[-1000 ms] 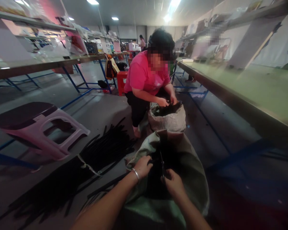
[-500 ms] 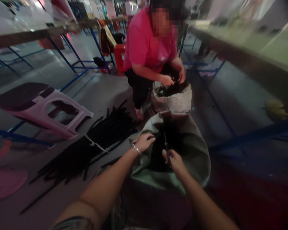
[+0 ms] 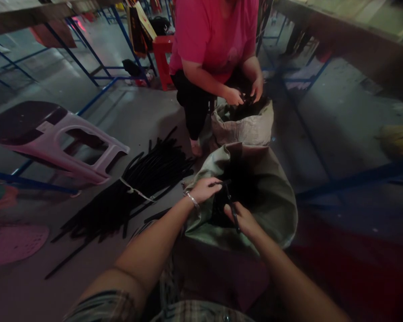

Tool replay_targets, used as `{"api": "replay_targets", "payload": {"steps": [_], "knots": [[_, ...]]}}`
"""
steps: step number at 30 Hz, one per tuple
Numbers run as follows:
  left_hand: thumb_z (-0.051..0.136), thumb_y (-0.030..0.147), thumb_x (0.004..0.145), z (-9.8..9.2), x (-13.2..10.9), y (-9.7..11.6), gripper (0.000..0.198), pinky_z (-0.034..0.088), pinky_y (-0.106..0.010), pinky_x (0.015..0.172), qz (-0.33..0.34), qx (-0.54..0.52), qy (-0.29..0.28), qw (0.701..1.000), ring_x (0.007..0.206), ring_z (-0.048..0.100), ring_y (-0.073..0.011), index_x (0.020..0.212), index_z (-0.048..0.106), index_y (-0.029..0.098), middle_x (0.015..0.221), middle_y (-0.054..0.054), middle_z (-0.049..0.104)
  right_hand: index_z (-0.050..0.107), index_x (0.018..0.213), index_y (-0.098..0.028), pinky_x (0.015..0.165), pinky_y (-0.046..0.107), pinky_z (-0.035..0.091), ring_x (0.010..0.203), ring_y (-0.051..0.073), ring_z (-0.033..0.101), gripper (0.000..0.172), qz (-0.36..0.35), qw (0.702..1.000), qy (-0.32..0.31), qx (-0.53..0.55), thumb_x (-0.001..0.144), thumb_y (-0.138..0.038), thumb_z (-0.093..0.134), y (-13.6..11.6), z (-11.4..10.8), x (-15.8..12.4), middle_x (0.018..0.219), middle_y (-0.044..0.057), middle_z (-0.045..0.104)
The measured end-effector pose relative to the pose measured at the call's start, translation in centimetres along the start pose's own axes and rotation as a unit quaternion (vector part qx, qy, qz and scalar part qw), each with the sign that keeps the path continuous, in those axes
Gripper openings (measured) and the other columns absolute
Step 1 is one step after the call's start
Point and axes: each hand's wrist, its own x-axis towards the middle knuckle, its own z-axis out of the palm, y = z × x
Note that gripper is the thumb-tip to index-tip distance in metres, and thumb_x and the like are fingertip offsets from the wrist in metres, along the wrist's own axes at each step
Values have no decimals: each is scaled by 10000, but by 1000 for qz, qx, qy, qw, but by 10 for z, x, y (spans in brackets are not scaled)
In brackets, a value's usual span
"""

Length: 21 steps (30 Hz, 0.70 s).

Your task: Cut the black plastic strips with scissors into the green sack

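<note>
Thin black strip (image 3: 231,208), narrow and stiff-looking, runs slantwise across the mouth of a sack, between the person's hands.

At far left, a pink-and-white moulded plastic stool (image 3: 58,143) lies on its side, with a dark seat and a cut-out opening in its leg panel. Below it lies a pink perforated plastic seat (image 3: 15,243). A long loose bundle of black strips (image 3: 127,201) spreads over the grey concrete floor (image 3: 87,264), cinched by a pale tie (image 3: 136,191).

The left hand (image 3: 204,189), wearing a silver bangle (image 3: 192,200), rests with its fingers extended at the sack's rim, its fingertips reaching the upper end of the strip. Whether it grips the strip, I cannot tell. The right hand (image 3: 242,220) curls around the strip lower down, well apart from the left. A plaid shirt (image 3: 201,313) shows below them.

The sack, a grey-green woven bag (image 3: 272,210), gapes open with dark contents. Beyond it, a co-worker in a pink T-shirt (image 3: 211,38) crouches with both hands (image 3: 245,91) together in a beige woven sack (image 3: 243,129) of black material. A red plastic stool (image 3: 159,58) stands behind, among blue metal table frames (image 3: 87,53). At far right lies a yellowish bundle (image 3: 398,141).
</note>
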Motion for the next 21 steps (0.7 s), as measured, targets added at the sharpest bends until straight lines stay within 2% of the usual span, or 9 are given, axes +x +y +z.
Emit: {"api": "replay_targets", "payload": {"steps": [4, 13, 18, 21], "knots": [[546, 312, 762, 1, -1, 3, 300, 421, -192, 595, 29, 13, -24, 999, 626, 511, -91, 966, 663, 127, 737, -15, 630, 589, 998, -173, 682, 260, 405, 827, 181, 560, 555, -4, 1000, -6, -25, 748, -650, 455, -1, 0, 1, 928, 66, 627], [523, 290, 772, 4, 1, -4, 286, 430, -216, 703, 50, 38, -57, 996, 758, 554, -123, 964, 657, 125, 857, -35, 647, 590, 972, -165, 647, 246, 389, 798, 174, 564, 548, 7, 996, 9, -92, 752, -645, 443, -5, 2, 1, 904, 73, 626], [517, 305, 768, 4, 3, -10, 284, 426, -207, 678, 56, 60, -70, 994, 727, 547, -115, 945, 660, 133, 816, -21, 642, 591, 863, -158, 598, 224, 346, 710, 142, 535, 350, 10, 987, 28, -156, 773, -481, 490, -1, 7, 3, 820, 72, 622], [511, 314, 766, 5, 3, -14, 281, 418, -201, 653, 51, 68, -70, 994, 704, 540, -112, 922, 662, 137, 780, -13, 633, 573, 761, -163, 554, 215, 311, 637, 122, 503, 279, 14, 987, 30, -157, 786, -422, 473, 3, 12, 2, 738, 58, 605]]}}
